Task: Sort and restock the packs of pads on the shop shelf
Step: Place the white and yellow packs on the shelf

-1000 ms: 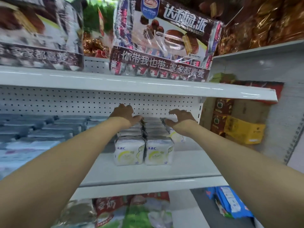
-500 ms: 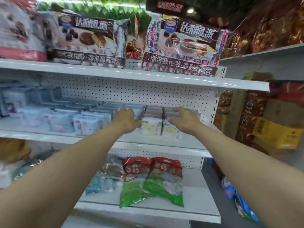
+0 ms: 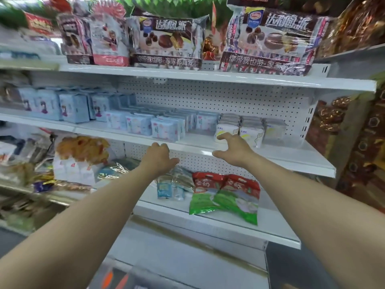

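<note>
Both arms out toward the middle shelf point(image 3: 302, 157). At its front edge, near the middle: left hand point(image 3: 160, 155), fingers loosely curled, gripping nothing. Further right, just over the same edge: right hand point(image 3: 233, 147), fingers spread and relaxed, likewise empty, just in front of the white packs point(image 3: 251, 132) near the shelf's right end. Left of those, blue packs point(image 3: 164, 128) in rows, close to the edge. Bare strip of shelf ahead of the white packs and at the right corner.

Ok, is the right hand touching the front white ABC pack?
Cannot tell. In the head view the right hand overlaps the lower front of the white ABC pack, but this single angle shows neither contact nor a gap.
</note>
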